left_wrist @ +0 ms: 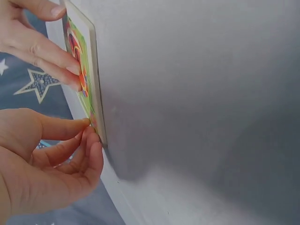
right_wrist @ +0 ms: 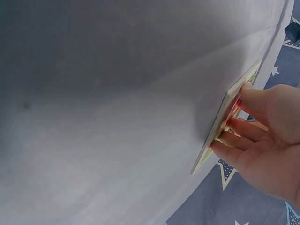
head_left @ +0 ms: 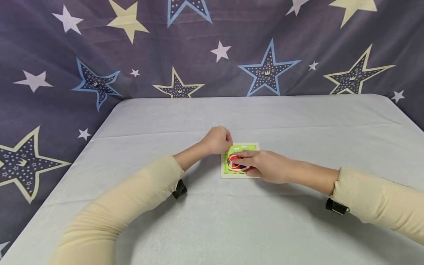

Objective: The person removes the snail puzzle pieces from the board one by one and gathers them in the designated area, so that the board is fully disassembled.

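A small square puzzle board (head_left: 241,176) lies on the pale cloth, with a cream rim and a green picture holding a round red, blue and yellow figure. My left hand (head_left: 216,140) curls at its far left corner. In the left wrist view, the left thumb and forefinger (left_wrist: 65,127) pinch at the board's edge; whether a loose piece sits between them is hidden. From the right, my right hand (head_left: 269,165) reaches over the picture. In the right wrist view its thumb and spread fingers (right_wrist: 243,129) press on the board's face, covering part of the figure.
A pale cloth (head_left: 212,221) with creases covers the wide table. Behind and to the left hangs a dark curtain (head_left: 198,48) printed with stars. Black devices (head_left: 180,189) are strapped under both cream sleeves.
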The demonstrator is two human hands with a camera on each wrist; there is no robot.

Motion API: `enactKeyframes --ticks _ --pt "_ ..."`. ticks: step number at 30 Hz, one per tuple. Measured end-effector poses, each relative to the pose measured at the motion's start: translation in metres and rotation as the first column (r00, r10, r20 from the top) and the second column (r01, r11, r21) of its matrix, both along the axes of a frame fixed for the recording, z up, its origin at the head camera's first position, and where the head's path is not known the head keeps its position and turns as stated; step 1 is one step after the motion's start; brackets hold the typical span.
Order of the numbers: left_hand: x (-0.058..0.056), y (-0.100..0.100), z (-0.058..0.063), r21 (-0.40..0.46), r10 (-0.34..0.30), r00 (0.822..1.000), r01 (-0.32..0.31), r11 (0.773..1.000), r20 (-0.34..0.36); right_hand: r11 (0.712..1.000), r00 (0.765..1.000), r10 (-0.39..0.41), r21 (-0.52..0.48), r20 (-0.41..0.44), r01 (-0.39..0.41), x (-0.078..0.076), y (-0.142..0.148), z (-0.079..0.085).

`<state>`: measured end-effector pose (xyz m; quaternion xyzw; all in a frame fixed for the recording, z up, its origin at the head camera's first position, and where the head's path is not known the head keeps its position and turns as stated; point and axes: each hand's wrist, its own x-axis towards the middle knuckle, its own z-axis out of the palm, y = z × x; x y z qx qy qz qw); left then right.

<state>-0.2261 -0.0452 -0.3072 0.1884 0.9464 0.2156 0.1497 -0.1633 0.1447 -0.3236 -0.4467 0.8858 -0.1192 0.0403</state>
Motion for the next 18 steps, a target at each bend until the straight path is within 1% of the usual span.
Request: enactKeyframes --ticks 2,4,6,9,11,14,18 --pt "-0.0007 0.001 0.0008 -0.002 0.012 1.0 -0.012 1.0 0.009 1.0 1.0 0.001 -0.002 -0.001 -0.001 -0.0004 0.0003 0.0002" --pt "-0.0006 0.0024 0.0023 -0.018 0.005 1.0 -0.004 1.0 0.027 1.0 1.0 0.002 -0.004 -0.002 -0.002 -0.0007 0.0005 0.0008" --pt "0.0 0.0043 0.0042 -0.035 -0.009 0.999 0.011 0.999 0.032 1.0 1.0 0.001 -0.005 -0.002 -0.001 -0.001 0.0007 0.0016" --pt "0.0014 0.0068 0.0065 -0.044 -0.024 0.999 0.025 0.999 0.026 1.0 1.0 0.0 -0.004 -0.003 0.0 -0.0015 0.0012 0.0024" --pt "0.0022 0.0077 0.0071 -0.046 -0.023 1.0 0.023 0.999 0.005 1.0 1.0 -0.001 -0.004 0.0 0.001 -0.0015 0.0014 0.0023" --pt "0.0028 0.0079 0.0064 -0.047 -0.017 1.0 0.017 0.999 -0.007 1.0 1.0 -0.005 -0.001 0.012 0.005 -0.0007 0.0017 0.0018" --pt "0.0037 0.0061 0.0045 -0.091 -0.025 0.999 0.022 0.996 -0.037 1.0 1.0 -0.01 0.001 0.02 0.01 0.0003 0.0015 0.0013"
